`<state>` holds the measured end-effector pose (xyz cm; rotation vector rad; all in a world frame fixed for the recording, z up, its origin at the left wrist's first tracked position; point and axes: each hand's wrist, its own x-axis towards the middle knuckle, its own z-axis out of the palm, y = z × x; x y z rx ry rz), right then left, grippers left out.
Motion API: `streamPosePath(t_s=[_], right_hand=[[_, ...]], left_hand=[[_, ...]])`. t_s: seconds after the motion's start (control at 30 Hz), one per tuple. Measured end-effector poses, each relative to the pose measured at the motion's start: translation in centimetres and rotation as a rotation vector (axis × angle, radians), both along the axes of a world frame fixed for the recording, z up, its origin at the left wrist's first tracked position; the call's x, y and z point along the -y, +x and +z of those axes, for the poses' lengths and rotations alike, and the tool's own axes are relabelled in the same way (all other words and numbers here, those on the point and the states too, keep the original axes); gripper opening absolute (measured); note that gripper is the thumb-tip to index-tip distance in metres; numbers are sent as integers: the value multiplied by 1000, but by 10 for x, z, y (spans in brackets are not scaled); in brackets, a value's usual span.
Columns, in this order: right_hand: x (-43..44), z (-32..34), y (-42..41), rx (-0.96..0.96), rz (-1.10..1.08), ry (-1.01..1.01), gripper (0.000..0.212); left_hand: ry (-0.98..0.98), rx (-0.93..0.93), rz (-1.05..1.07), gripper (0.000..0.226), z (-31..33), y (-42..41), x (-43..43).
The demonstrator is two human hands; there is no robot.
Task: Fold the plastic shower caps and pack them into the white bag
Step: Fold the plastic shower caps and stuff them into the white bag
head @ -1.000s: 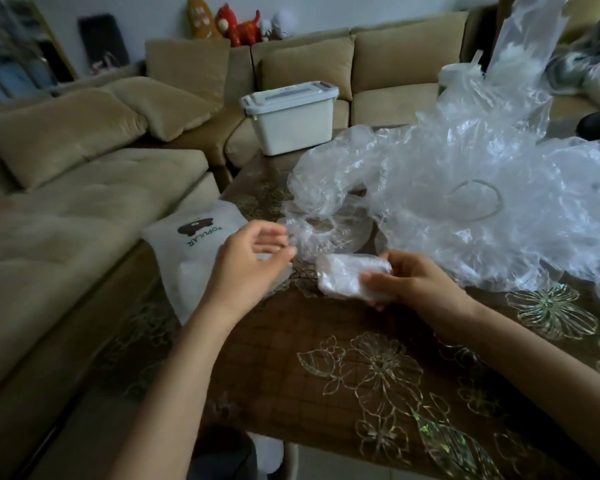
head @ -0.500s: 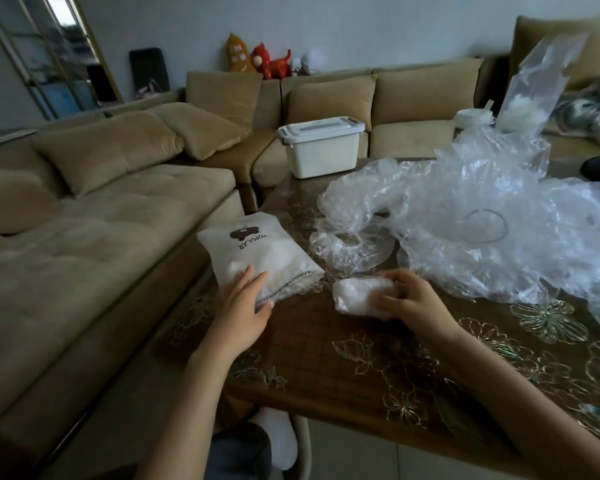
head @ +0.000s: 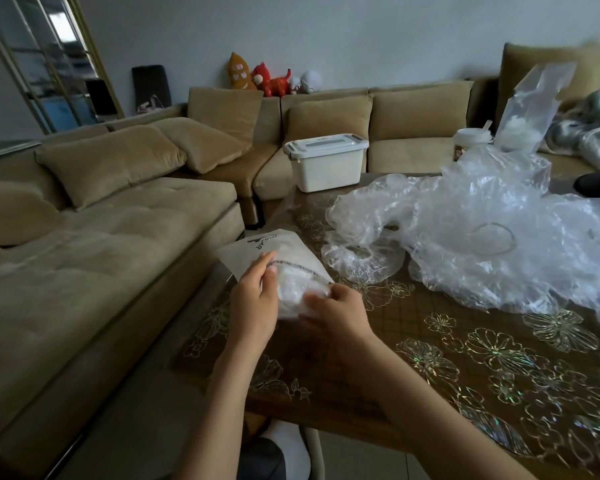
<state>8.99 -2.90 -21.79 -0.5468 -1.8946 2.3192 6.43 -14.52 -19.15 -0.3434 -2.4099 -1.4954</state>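
Brown floral-patterned table [head: 465, 358], heap of clear shower caps [head: 482, 244] lying at two o'clock, white bag [head: 257, 251] overhanging its ten o'clock edge

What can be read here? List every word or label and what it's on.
"ULAR": upside down on the white bag; the letters before it are not legible.
Fine print along the bag's mouth: too small to read.
Nothing else is legible.
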Motion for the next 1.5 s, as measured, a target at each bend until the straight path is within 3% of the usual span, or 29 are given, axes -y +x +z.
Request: streamPosePath(t_s=[0.07, 0.2, 0.37, 0.5, 0.57, 0.63, 0.7, 0.77, 0.83, 0.93, 1.0, 1.13, 1.23, 1.33, 1.37, 1.43, 1.5], right_hand=[[8, -7, -6, 71, -118, -7, 14], [21, 0, -14, 116, -47, -147, 10], [27, 6, -40, 219, -210, -228, 9], [28, 21, -31, 219, 103, -92, 21], [14, 19, -17, 147, 196, 37, 17], [-14, 14, -6, 6, 131, 251, 19], [-48, 4, -5, -101, -5, 762, 32], [-74, -6, -13, -57, -3, 1283, 38], [-94, -19, -24, 35, 137, 1467, 41], [-105, -35, -32, 35, 176, 1554, 42], [-105, -38, -33, -46, 103, 1599, 41], [-108, -22, -25, -253, -155, 1317, 28], [-107, -1, -4, -284, -400, 1008, 19], [-100, 19, 28, -439, -489, 914, 17], [-97, 24, 41, -515, -446, 941, 18], [-92, 29, 71, -639, -260, 1081, 16], [-91, 28, 94, -677, 0, 1236, 12]], left_hand=[[8, 4, -15, 36, -4, 2, -1], [48, 50, -58, 37, -14, 1, -4], [-68, -49, -36, 36, -29, -1, -13], [-177, 42, -105, 44, -54, -5, -5], [-435, 107, -113, 47, -61, -8, -7], [-667, 175, -122, 70, -64, -12, -12], [-701, 203, -144, 80, -63, -20, -17], [-657, 243, -185, 69, -62, -26, -14], [-632, 249, -200, 61, -62, -32, -13], [-471, 171, -120, 57, -60, -33, -16], [-317, -13, 19, 50, -53, -29, -25], [-34, -217, 131, 20, -23, -7, -57], [233, 75, 20, 21, -6, 8, -74], [609, 710, -306, 49, 8, 15, -80], [719, 890, -470, 64, 14, 19, -78], [813, 1079, -786, 86, 19, 24, -80], [951, 1092, -850, 75, 18, 25, -86]])
